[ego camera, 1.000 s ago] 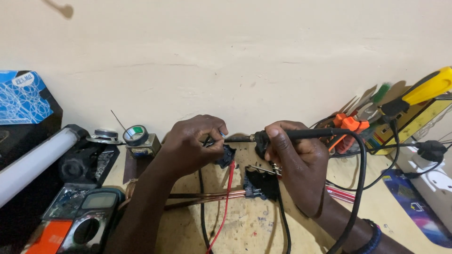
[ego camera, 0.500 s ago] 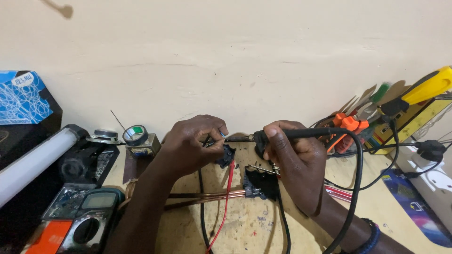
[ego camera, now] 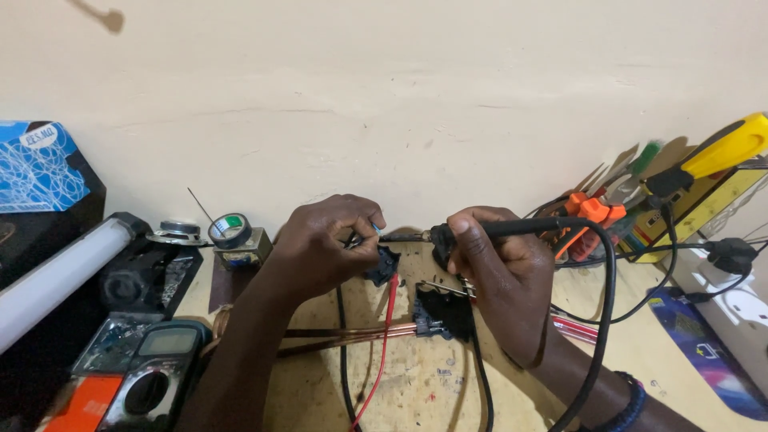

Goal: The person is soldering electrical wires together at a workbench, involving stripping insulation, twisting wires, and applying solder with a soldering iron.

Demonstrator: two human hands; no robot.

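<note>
Two hands meet mid-bench. Left hand [ego camera: 324, 244], knuckles up, pinches a small black part [ego camera: 384, 264] at its 3 o'clock. Right hand [ego camera: 500, 268] grips the soldering iron [ego camera: 480, 230], tip pointing to 9 o'clock at that part.

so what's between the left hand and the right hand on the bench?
Head view: the soldering iron's metal tip bridges the gap between the left hand and right hand, above a small black part.

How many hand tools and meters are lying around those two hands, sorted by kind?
Soldering iron: 1
Multimeter: 1
Orange-handled pliers: 1
Yellow-handled tool: 1
Solder spool: 1
Total: 5
</note>
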